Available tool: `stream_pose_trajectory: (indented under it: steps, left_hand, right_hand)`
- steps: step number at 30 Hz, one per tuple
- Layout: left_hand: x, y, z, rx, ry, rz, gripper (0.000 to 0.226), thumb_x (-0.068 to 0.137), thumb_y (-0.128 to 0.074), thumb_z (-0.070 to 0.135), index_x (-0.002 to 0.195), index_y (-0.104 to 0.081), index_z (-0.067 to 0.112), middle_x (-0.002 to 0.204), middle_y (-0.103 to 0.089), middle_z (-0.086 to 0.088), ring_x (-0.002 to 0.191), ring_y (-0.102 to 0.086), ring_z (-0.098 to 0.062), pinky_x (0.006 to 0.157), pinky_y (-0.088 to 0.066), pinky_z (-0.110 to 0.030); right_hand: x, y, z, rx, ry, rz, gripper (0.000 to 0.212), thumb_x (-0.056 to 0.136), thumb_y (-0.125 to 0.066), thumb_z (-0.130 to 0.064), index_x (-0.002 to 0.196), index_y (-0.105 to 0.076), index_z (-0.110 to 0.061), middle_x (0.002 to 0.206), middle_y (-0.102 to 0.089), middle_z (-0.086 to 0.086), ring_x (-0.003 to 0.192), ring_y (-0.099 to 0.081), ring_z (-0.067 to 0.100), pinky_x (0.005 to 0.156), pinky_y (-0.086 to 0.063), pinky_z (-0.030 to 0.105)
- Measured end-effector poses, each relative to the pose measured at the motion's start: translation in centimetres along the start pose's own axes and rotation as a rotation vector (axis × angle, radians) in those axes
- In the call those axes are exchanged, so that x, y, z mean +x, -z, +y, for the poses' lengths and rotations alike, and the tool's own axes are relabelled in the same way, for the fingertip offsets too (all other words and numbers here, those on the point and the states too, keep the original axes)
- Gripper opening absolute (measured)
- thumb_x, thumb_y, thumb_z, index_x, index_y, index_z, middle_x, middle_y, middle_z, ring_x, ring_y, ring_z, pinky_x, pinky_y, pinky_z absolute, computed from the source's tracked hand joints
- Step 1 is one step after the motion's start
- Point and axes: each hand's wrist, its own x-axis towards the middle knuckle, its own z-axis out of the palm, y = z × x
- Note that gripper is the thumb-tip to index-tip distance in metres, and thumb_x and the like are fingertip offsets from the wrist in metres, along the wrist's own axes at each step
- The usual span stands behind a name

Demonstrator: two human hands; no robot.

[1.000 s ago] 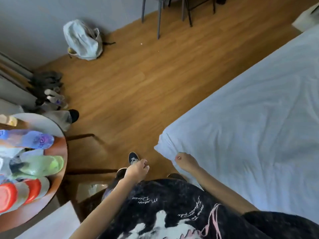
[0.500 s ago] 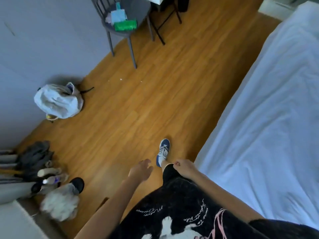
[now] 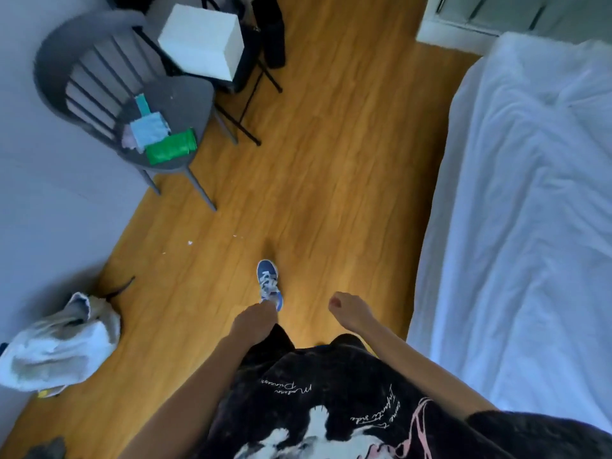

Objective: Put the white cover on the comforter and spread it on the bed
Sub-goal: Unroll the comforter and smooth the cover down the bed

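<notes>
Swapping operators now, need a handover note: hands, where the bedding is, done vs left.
Left hand: loosely curled, holding nothing, over the floor.
Right hand: loosely curled, holding nothing, clear of the bed.
White bedding: lies spread over the bed at the right, wrinkled; a fold shows near the far end.
Done: looks spread, though I cannot tell whether the comforter is inside the cover.
Left: likely check the far end and smooth the wrinkles. Person is walking along the bedside.

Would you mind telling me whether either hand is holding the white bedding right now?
No, the left hand and right hand both hang over the wooden floor, apart from the white bedding.
</notes>
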Motion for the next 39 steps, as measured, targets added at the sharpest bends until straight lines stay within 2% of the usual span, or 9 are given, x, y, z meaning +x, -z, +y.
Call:
stream_pose_trajectory:
  steps: [5, 8, 13, 20, 23, 31, 34, 37, 39]
  left_hand:
    - [10.4, 11.5, 1.4, 0.119, -0.101, -0.032, 0.032, 0.1, -0.039, 0.028, 0.124, -0.054, 0.013, 0.122, -0.062, -0.006, 0.105, -0.058, -0.022, 0.088, -0.044, -0.033]
    - [16.1, 18.1, 3.6, 0.174, -0.18, -0.104, 0.032, 0.099, -0.042, 0.029, 0.124, -0.055, 0.014, 0.125, -0.06, -0.006, 0.108, -0.057, -0.022, 0.088, -0.044, -0.031]
    - [23.3, 28.1, 9.1, 0.31, -0.264, -0.189, 0.038, 0.1, -0.041, 0.03, 0.134, -0.049, 0.015, 0.131, -0.057, -0.006, 0.113, -0.055, -0.024, 0.079, -0.04, -0.028]
    - [35.1, 38.8, 18.3, 0.359, -0.297, -0.206, 0.042, 0.102, -0.04, 0.032, 0.14, -0.044, 0.015, 0.134, -0.055, -0.008, 0.11, -0.058, -0.025, 0.075, -0.038, -0.027]
    - [40.8, 43.2, 24.1, 0.363, -0.262, -0.21, 0.043, 0.101, -0.04, 0.034, 0.14, -0.044, 0.015, 0.133, -0.056, -0.008, 0.112, -0.057, -0.024, 0.084, -0.043, -0.029]
    - [50.6, 54.5, 42.9, 0.41, -0.34, -0.157, 0.038, 0.1, -0.042, 0.032, 0.133, -0.051, 0.016, 0.128, -0.059, -0.003, 0.111, -0.057, -0.02, 0.087, -0.045, -0.029]
    - [54.4, 57.8, 49.7, 0.412, -0.385, -0.141, 0.035, 0.1, -0.043, 0.03, 0.132, -0.052, 0.017, 0.114, -0.062, -0.001, 0.099, -0.058, -0.018, 0.08, -0.043, -0.03]
    - [59.2, 60.6, 55.4, 0.434, -0.444, -0.156, 0.02, 0.098, -0.044, 0.029, 0.112, -0.054, 0.02, 0.1, -0.063, -0.003, 0.085, -0.058, -0.019, 0.069, -0.041, -0.031]
    - [63.6, 62.5, 59.1, 0.475, -0.467, -0.174, 0.022, 0.096, -0.043, 0.027, 0.11, -0.053, 0.015, 0.088, -0.058, 0.0, 0.071, -0.052, -0.015, 0.059, -0.035, -0.028]
  right_hand:
    - [7.7, 7.0, -4.2, 0.147, -0.132, 0.109, 0.032, 0.099, -0.035, -0.028, 0.118, -0.058, -0.017, 0.107, -0.066, 0.004, 0.085, -0.059, 0.02, 0.077, -0.048, 0.032]
    - [11.5, 11.6, -7.0, 0.238, -0.212, 0.155, 0.032, 0.098, -0.036, -0.028, 0.117, -0.058, -0.016, 0.112, -0.065, 0.005, 0.093, -0.059, 0.021, 0.081, -0.049, 0.033]
    - [16.3, 19.1, -10.6, 0.321, -0.24, 0.173, 0.033, 0.097, -0.038, -0.022, 0.107, -0.06, 0.001, 0.107, -0.066, 0.018, 0.096, -0.061, 0.036, 0.065, -0.037, 0.033]
    - [25.6, 31.1, -11.5, 0.331, -0.297, 0.159, 0.034, 0.098, -0.034, -0.027, 0.115, -0.06, -0.015, 0.114, -0.063, 0.005, 0.102, -0.059, 0.026, 0.072, -0.038, 0.029]
    - [30.9, 38.9, -10.1, 0.365, -0.287, 0.14, 0.033, 0.097, -0.036, -0.028, 0.116, -0.059, -0.012, 0.107, -0.063, 0.006, 0.099, -0.059, 0.026, 0.072, -0.038, 0.029]
    - [38.5, 61.3, -6.7, 0.484, -0.302, 0.281, 0.03, 0.097, -0.042, -0.03, 0.117, -0.061, -0.017, 0.119, -0.063, 0.004, 0.108, -0.058, 0.024, 0.079, -0.042, 0.03]
    - [41.0, 68.3, -4.8, 0.521, -0.333, 0.343, 0.031, 0.097, -0.042, -0.032, 0.118, -0.061, -0.019, 0.116, -0.064, 0.003, 0.105, -0.059, 0.023, 0.081, -0.046, 0.032]
    - [43.8, 73.6, -3.0, 0.575, -0.381, 0.348, 0.032, 0.097, -0.041, -0.035, 0.117, -0.06, -0.02, 0.113, -0.065, 0.002, 0.1, -0.06, 0.021, 0.085, -0.049, 0.034]
    - [46.3, 77.0, -1.7, 0.606, -0.43, 0.355, 0.031, 0.096, -0.041, -0.034, 0.116, -0.06, -0.02, 0.114, -0.065, 0.003, 0.101, -0.06, 0.022, 0.084, -0.049, 0.033]
